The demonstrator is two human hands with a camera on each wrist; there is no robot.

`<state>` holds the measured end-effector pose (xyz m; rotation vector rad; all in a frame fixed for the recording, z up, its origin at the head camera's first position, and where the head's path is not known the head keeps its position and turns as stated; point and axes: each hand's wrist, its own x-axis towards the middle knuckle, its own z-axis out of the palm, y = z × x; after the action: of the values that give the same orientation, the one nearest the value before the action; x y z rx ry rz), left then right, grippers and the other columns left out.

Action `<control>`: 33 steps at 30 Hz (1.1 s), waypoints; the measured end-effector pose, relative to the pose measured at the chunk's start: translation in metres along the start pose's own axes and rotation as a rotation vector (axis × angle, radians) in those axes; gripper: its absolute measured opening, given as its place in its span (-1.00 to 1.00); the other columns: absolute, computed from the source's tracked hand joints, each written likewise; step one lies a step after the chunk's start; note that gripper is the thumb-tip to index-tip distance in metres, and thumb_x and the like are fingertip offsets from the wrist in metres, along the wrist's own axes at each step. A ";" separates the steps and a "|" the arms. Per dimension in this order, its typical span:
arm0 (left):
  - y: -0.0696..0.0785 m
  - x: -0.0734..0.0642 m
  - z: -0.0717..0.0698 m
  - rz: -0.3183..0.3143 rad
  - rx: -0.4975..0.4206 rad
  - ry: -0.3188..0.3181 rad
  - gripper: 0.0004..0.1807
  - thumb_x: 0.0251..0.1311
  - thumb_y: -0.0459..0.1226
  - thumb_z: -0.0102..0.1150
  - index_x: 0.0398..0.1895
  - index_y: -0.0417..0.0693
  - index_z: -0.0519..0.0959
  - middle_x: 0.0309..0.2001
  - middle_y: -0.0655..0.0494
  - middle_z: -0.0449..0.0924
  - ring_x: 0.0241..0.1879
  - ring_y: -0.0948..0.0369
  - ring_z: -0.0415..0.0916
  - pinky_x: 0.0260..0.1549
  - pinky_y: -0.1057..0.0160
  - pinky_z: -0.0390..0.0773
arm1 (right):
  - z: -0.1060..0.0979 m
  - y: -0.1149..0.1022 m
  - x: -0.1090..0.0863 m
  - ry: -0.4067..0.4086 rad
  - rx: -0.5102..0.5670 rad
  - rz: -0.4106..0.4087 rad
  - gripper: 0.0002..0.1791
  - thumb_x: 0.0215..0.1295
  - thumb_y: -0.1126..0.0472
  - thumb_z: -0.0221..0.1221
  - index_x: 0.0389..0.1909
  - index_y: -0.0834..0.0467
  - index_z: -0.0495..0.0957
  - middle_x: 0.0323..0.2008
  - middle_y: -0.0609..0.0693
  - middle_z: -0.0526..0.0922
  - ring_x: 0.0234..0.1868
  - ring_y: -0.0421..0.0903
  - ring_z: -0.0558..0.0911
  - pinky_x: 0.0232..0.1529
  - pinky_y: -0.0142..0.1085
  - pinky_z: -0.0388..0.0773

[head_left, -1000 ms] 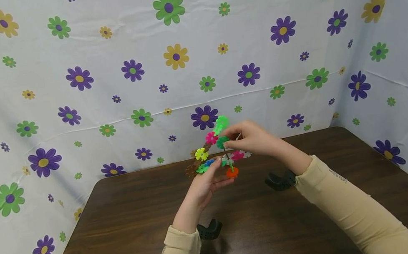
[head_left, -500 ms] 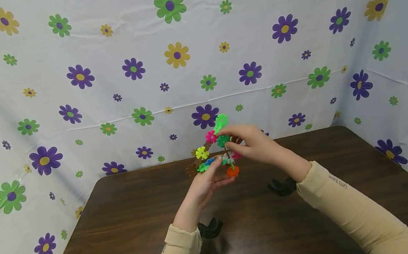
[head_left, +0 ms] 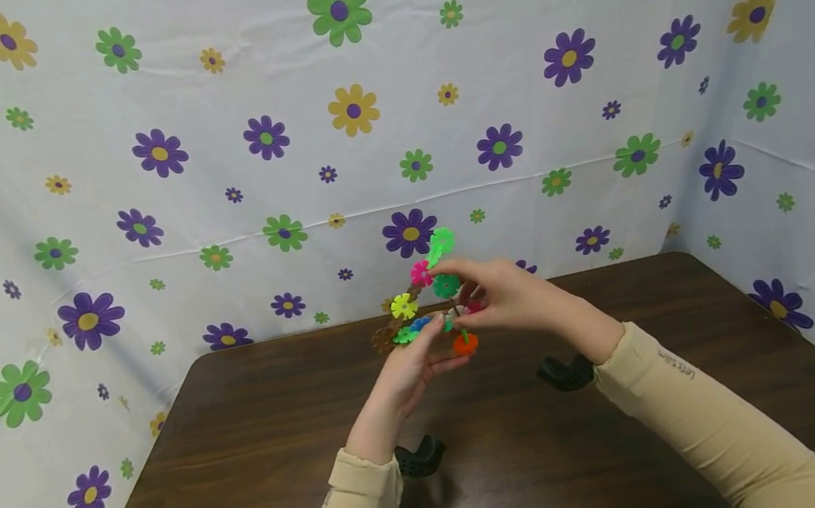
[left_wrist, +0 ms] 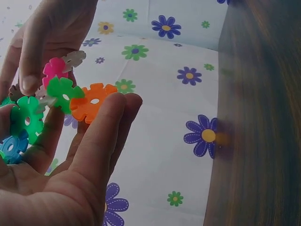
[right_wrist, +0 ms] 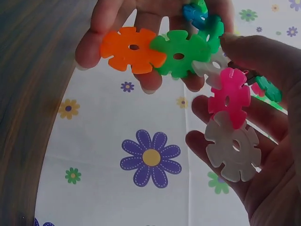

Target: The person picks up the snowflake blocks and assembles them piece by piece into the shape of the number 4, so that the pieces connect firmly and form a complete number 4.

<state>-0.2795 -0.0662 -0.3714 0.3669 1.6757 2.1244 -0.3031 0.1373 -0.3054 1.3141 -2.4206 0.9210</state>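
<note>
Between both hands, above the table, is a linked chain of notched plastic flower discs. My left hand (head_left: 408, 375) holds it from below, thumb on top near the blue disc (left_wrist: 15, 145), fingers extended beneath the orange disc (right_wrist: 120, 51). From the right, my right hand (head_left: 521, 293) curls round the chain, its thumb by a clear disc (right_wrist: 217, 63). A pink disc (right_wrist: 229, 94) and another clear disc (right_wrist: 225, 146) hang in front of its fingers. Farther along are a dark green disc (head_left: 446, 286), a yellow disc (head_left: 403, 307) and a brown disc (head_left: 383, 340).
The brown wooden table (head_left: 270, 437) lies under both hands. A white cloth with printed flowers (head_left: 204, 193) hangs behind it and at the sides. Black wrist mounts (head_left: 421, 458) show below the arms.
My right hand has slid from the dark green disc down towards the clear and pink discs, its thumb lower now. My left hand and the chain stay nearly still.
</note>
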 end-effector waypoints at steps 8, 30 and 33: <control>-0.001 0.000 0.002 0.029 -0.011 -0.017 -0.44 0.43 -0.04 -0.01 0.29 -0.27 0.37 0.26 -0.09 0.38 -0.05 -0.01 0.61 0.00 0.04 0.53 | -0.001 0.001 -0.002 -0.040 -0.013 0.042 -0.25 0.07 0.34 0.42 0.30 0.13 0.32 -0.07 0.10 0.64 -0.24 -0.10 0.69 -0.24 -0.30 0.64; 0.001 -0.001 0.008 0.041 -0.040 -0.080 -0.44 0.45 -0.04 -0.04 0.29 -0.30 0.35 0.17 -0.05 0.46 0.12 -0.12 0.49 0.07 -0.02 0.47 | -0.002 0.008 -0.009 0.038 -0.027 -0.103 -0.33 -0.01 0.41 0.44 0.19 0.25 0.45 -0.20 0.10 0.68 -0.37 -0.15 0.69 -0.34 -0.38 0.62; 0.001 -0.001 0.008 0.035 -0.034 -0.068 -0.43 0.44 -0.03 -0.02 0.30 -0.29 0.36 0.19 -0.05 0.45 0.12 -0.12 0.49 0.07 -0.02 0.46 | 0.001 0.008 -0.009 0.050 -0.015 -0.071 -0.28 0.00 0.40 0.44 0.24 0.21 0.42 -0.16 0.09 0.67 -0.34 -0.17 0.68 -0.31 -0.38 0.62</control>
<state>-0.2753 -0.0602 -0.3688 0.4555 1.6046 2.1381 -0.3044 0.1464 -0.3142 1.3463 -2.3235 0.9038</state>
